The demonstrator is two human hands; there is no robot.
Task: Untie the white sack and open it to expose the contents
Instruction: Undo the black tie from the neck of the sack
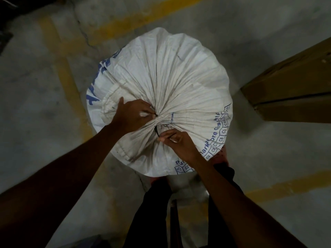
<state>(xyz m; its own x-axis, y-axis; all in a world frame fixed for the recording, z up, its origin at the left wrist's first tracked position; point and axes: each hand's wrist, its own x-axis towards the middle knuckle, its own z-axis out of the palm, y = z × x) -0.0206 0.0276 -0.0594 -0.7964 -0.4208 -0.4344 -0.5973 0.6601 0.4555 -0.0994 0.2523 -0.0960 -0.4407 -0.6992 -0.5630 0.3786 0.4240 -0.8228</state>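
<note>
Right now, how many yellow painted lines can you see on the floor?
3. One yellow line runs down the left of the white sack, one yellow stripe slants above it, and one yellow band lies at lower right. The sack may hide where they join.

Knot (156, 120) perhaps under fingers (143, 111).

Grey concrete floor (44, 90) with yellow painted lines (66, 76), cardboard box (290, 90) at right
</note>
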